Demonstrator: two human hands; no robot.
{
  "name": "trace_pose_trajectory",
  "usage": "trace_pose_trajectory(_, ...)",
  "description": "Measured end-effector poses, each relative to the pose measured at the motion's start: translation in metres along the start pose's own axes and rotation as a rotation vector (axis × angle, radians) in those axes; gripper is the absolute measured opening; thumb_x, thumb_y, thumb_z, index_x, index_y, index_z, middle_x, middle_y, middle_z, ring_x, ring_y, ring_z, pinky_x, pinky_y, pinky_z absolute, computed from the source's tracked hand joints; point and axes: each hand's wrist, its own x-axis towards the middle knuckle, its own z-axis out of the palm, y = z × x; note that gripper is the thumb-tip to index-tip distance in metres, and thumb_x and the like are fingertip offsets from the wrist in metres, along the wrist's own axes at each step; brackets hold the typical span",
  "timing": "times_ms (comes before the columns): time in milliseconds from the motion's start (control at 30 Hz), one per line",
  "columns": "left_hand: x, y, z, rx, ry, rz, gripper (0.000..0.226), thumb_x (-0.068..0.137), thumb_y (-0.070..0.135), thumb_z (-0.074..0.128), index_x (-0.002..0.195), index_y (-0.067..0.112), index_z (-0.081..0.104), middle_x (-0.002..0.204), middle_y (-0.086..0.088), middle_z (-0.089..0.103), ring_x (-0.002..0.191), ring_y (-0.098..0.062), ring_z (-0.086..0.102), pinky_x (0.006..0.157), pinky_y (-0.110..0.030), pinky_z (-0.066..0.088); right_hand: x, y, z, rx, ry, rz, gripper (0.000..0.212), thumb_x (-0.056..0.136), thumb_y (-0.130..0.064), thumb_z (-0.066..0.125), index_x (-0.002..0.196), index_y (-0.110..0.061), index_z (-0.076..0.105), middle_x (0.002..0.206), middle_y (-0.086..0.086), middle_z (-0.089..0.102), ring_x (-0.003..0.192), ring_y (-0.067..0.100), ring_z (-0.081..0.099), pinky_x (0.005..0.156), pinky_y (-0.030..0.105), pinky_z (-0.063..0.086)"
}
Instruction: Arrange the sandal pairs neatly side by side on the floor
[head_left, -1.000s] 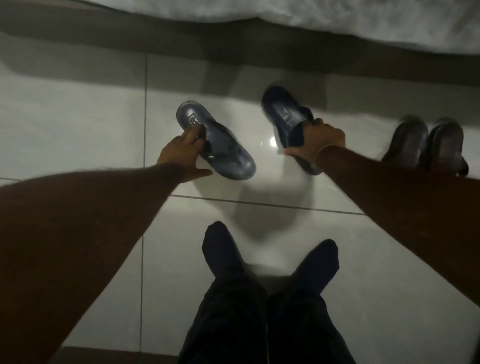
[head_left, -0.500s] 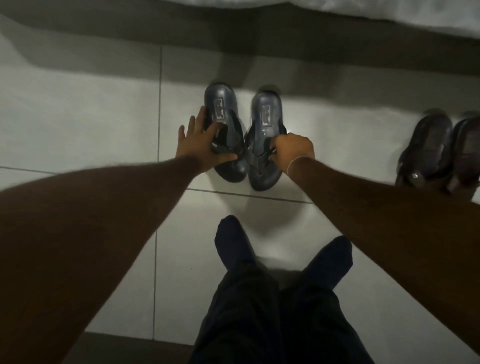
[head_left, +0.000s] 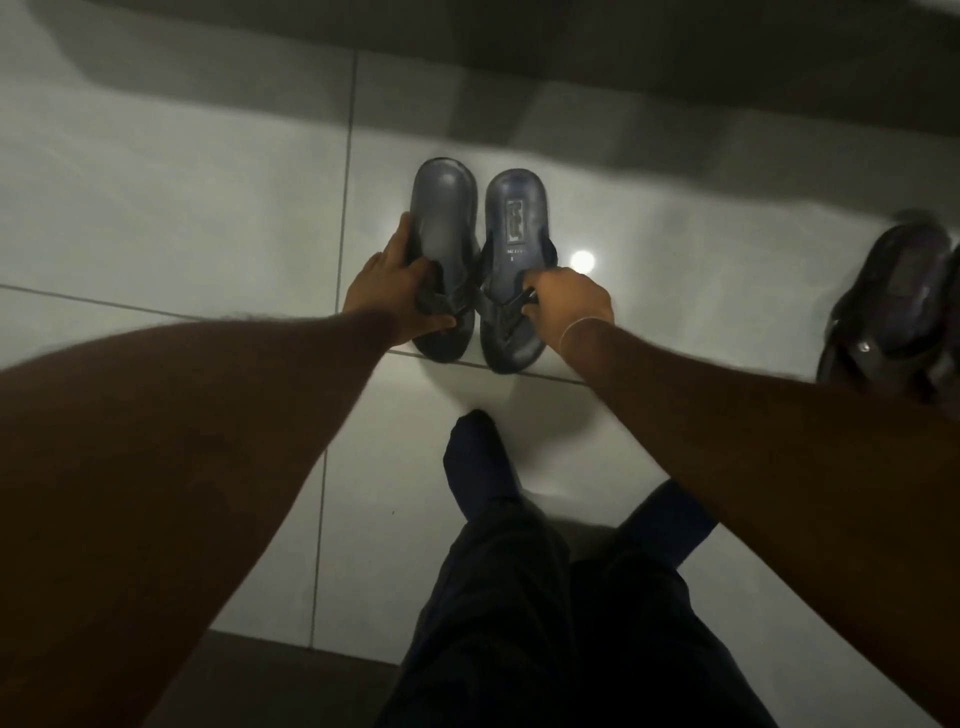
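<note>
Dark sandal pair (head_left: 904, 306) (blurred) cut off at frame edge

Both bare arms reach forward and down, converging toward the middle. The left hand (head_left: 395, 291) is spread, fingers curled round the left sandal (head_left: 441, 249) and thumb lying across its strap. The right hand (head_left: 569, 306) is closed in a fist, gripping the strap of the right sandal (head_left: 514, 244). Socked feet (head_left: 478, 457) point forward below
</note>
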Motion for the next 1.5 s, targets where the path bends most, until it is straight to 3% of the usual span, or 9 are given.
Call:
trace_pose_trajectory(233,0.005,-0.006,0.006,-0.032,-0.008,0.004,0.093,0.071,0.055,0.098,0.149,0.029,0.054,0.182,0.011,-0.010,0.147,-0.040,0.047,0.117,-0.056,0.049,0.004,0.004,0.007,0.032,0.031,0.039,0.026,0.102,-0.028,0.067,0.127,-0.023,0.068,0.118,0.010,0.074,0.105,0.035,0.073,0.092,0.045,0.061)
trace_pose_trajectory(533,0.007,-0.007,0.006,-0.070,0.001,0.000,0.104,0.069,0.051,0.100,0.155,0.030,0.046,0.181,0.014,-0.007,0.148,-0.039,0.046,0.117,-0.056,0.048,0.008,0.003,0.013,0.091,0.042,0.092,0.029,0.102,-0.029,0.070,0.130,-0.019,0.068,0.121,0.012,0.074,0.107,0.036,0.073,0.094,0.046,0.059)
trace_pose_trajectory(800,0.008,-0.005,0.002,-0.048,-0.024,0.000,0.087,0.069,0.051,0.100,0.142,0.029,0.058,0.181,0.013,-0.010,0.142,-0.037,0.051,0.113,-0.053,0.052,0.009,0.003,0.009,0.100,0.067,0.102,0.029,0.100,-0.030,0.071,0.128,-0.023,0.070,0.118,0.013,0.074,0.106,0.038,0.073,0.090,0.043,0.058)
trace_pose_trajectory(1033,0.010,-0.004,0.001,-0.044,-0.034,-0.003,0.109,0.067,0.049,0.101,0.159,0.030,0.046,0.182,0.012,-0.012,0.150,-0.038,0.044,0.116,-0.052,0.049,0.005,0.001,0.006,0.117,0.045,0.105,0.028,0.100,-0.028,0.070,0.128,-0.023,0.069,0.118,0.013,0.074,0.107,0.039,0.072,0.093,0.046,0.060)
trace_pose_trajectory(1367,0.017,-0.007,0.007,-0.070,-0.061,-0.016,0.106,0.067,0.043,0.103,0.156,0.027,0.049,0.180,0.017,-0.014,0.148,-0.037,0.047,0.114,-0.050,0.051,0.005,0.004,0.005,0.110,0.010,0.082,0.030,0.103,-0.026,0.067,0.132,-0.020,0.068,0.122,0.014,0.073,0.111,0.039,0.071,0.098,0.049,0.060)
trace_pose_trajectory(1433,0.015,-0.006,0.003,-0.052,-0.055,-0.010,0.108,0.066,0.044,0.103,0.157,0.027,0.047,0.181,0.012,-0.011,0.151,-0.039,0.042,0.119,-0.054,0.047,0.002,0.002,0.001,0.107,-0.015,0.076,0.033,0.103,-0.025,0.066,0.136,-0.020,0.065,0.124,0.014,0.072,0.111,0.038,0.071,0.099,0.049,0.060)
trace_pose_trajectory(1500,0.010,0.000,0.001,0.005,-0.009,0.019,0.117,0.064,0.053,0.102,0.160,0.028,0.040,0.182,0.004,-0.009,0.159,-0.042,0.027,0.127,-0.059,0.033,-0.005,0.001,-0.003,0.102,0.005,0.066,0.041,0.102,-0.025,0.067,0.142,-0.023,0.059,0.125,0.013,0.072,0.110,0.038,0.071,0.096,0.050,0.061)
